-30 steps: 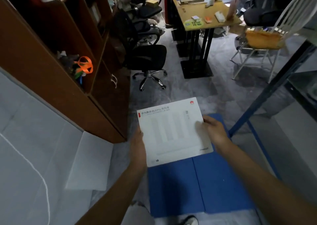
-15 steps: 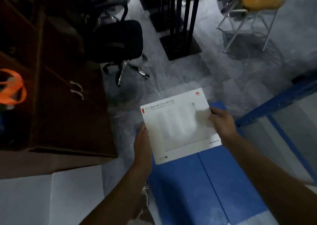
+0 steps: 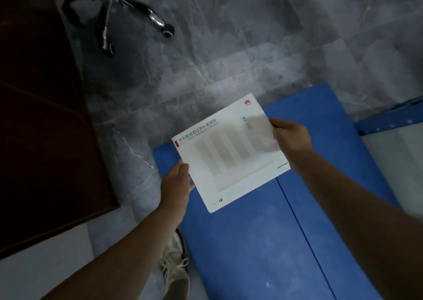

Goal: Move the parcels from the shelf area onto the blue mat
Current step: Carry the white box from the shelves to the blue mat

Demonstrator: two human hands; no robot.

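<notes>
A grey marbled floor [image 3: 229, 59] fills the dim room. On it lies a blue mat [image 3: 263, 242] made of two panels joined by a straight seam.

The parcel [image 3: 229, 153] is a flat white box with a red logo in one corner, a red bar, and a line of printed characters along one edge. It is held roughly level over the mat's far left portion. Its far corner reaches past the mat's far edge, above the floor. Whether its underside touches the mat cannot be told.

The person's left hand [image 3: 176, 183] grips the box's edge at the mat's left side, with the thumb on the top face and the fingers beneath. The right hand [image 3: 290, 137] clasps the opposite edge over the mat's far part, and a faint reflection of it shows on the glossy lid. Both forearms stretch in from the mat's near side.

A pale laced shoe [image 3: 175, 270] stands on the floor just beside the mat's left edge, toward its near end. Left of the mat and well apart from it stands a dark brown wooden cabinet [image 3: 41, 116]. Beyond the mat's far edge, the chrome star base of a wheeled chair [image 3: 128, 18] rests on the floor. At the mat's right side runs a blue metal beam [image 3: 389, 114]; whether it touches the mat cannot be told.
</notes>
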